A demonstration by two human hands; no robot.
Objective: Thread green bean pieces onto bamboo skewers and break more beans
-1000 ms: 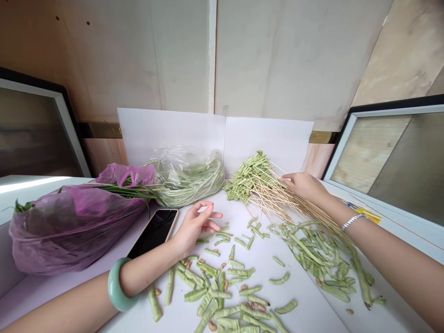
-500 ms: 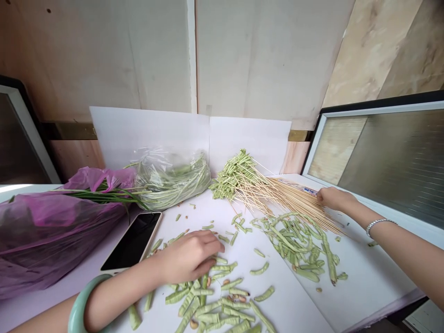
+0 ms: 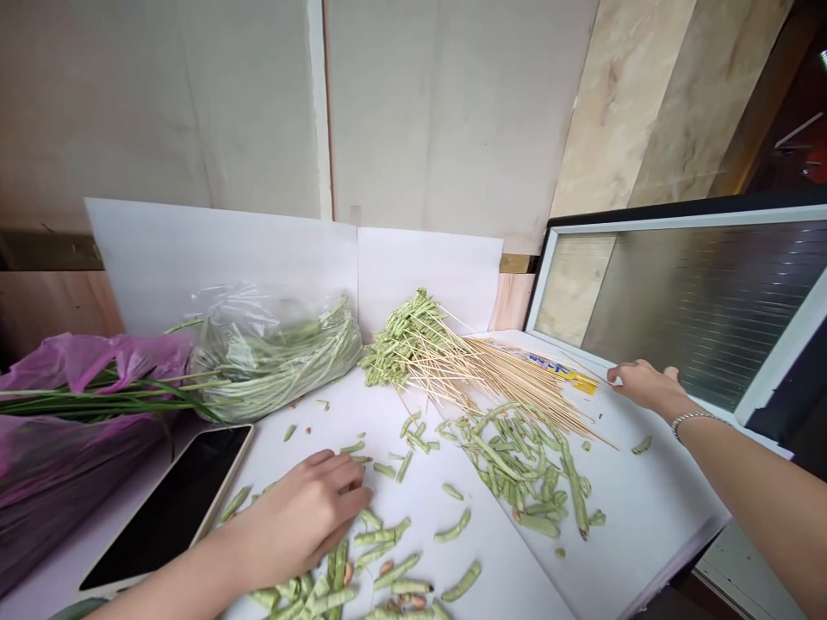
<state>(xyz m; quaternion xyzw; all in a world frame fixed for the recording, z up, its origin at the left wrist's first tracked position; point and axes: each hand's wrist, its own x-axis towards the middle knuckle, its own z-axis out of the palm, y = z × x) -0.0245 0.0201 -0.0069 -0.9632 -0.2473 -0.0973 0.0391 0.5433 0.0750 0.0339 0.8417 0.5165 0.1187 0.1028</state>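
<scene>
My right hand (image 3: 646, 387) is off the right end of a fan of bamboo skewers (image 3: 536, 387), its fingertips pinched on one thin bamboo skewer (image 3: 583, 364) that points back and left. My left hand (image 3: 310, 504) is low over cut green bean pieces (image 3: 397, 568) at the front, fingers curled downward; what lies under them is hidden. Skewered bean pieces (image 3: 413, 331) form a stack at the back, their sticks pointing right. A loose heap of longer green beans (image 3: 526, 465) sits between my hands, right of centre.
A phone (image 3: 171, 499) lies left of my left hand. Behind it are a clear bag of long beans (image 3: 277, 353) and a purple bag (image 3: 58, 482) with green stalks. A yellow and blue wrapper (image 3: 578, 377) lies by the skewers. A framed glass panel (image 3: 678, 301) borders the right side.
My right hand has drawn away from the skewer bundle to the right, with one skewer at its fingertips. The view has turned right. My left hand stays over the bean pieces.
</scene>
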